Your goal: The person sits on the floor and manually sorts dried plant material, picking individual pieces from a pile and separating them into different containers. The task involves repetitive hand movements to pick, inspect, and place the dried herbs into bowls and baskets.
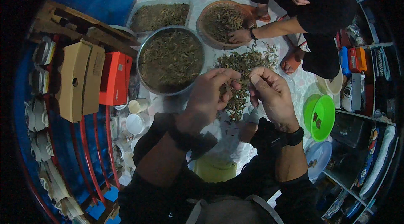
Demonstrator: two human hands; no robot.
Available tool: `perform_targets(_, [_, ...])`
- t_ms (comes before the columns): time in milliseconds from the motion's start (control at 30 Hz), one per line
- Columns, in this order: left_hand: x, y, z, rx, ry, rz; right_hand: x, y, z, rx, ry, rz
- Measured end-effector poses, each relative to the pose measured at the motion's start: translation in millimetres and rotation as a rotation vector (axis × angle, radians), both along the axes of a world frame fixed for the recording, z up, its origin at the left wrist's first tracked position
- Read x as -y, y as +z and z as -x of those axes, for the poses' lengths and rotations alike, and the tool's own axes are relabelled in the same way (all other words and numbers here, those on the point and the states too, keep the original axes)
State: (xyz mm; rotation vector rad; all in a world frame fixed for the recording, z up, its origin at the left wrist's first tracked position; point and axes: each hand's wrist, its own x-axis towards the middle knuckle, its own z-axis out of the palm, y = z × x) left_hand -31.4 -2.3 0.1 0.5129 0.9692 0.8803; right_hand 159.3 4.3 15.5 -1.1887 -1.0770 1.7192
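My left hand [206, 93] and my right hand [273, 93] are raised above a loose pile of dried plant matter [243, 61] on the floor. The fingers of both hands are curled, with the fingertips facing each other across a small gap. Anything pinched in them is too small or too hidden to make out. Left of the pile stands a round metal basin [172, 60] filled with brown, crumbled dry material. Beyond the pile is an orange woven plastic basket [202, 31] of similar dry pieces.
Across from me, a co-worker's hand [240, 37] reaches into the basket. A rectangular tray [130, 15] of dry matter lies behind the basin. At right are a green bowl [328, 116] and shelves [356, 113]; at left, cardboard boxes [79, 82] and a red metal rack [86, 157].
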Motion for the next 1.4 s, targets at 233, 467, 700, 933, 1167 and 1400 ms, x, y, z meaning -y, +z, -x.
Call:
perform_targets(233, [1.9, 8.0, -4.7, -0.046, -0.082, -0.04, -2.8, 0.0, -4.6, -0.128, -0.018, 0.027])
perform_targets(467, [1.7, 0.3, -2.7, -0.058, -0.096, 0.013, -0.5, -1.0, -1.4, -0.112, 0.008, 0.021])
perform_targets(700, [5.4, -2.7, -3.5, 0.013, -0.062, 0.003, 2.1, -1.8, 1.6, -0.001, 0.035, -0.052])
perform_targets(933, [3.9, 3.0, 0.2, -0.03, -0.084, -0.021, 0.2, -6.0, 2.3, -0.059, 0.007, -0.048])
perform_targets(1167, [4.9, 3.8, 1.1, -0.078, -0.138, -0.031, 1.5, -2.9, 2.3, -0.154, -0.024, 0.015])
perform_targets(1400, [5.1, 6.8, 4.4, 0.19, -0.126, 0.121, 1.7, -3.2, 2.3, -0.119, -0.043, 0.015])
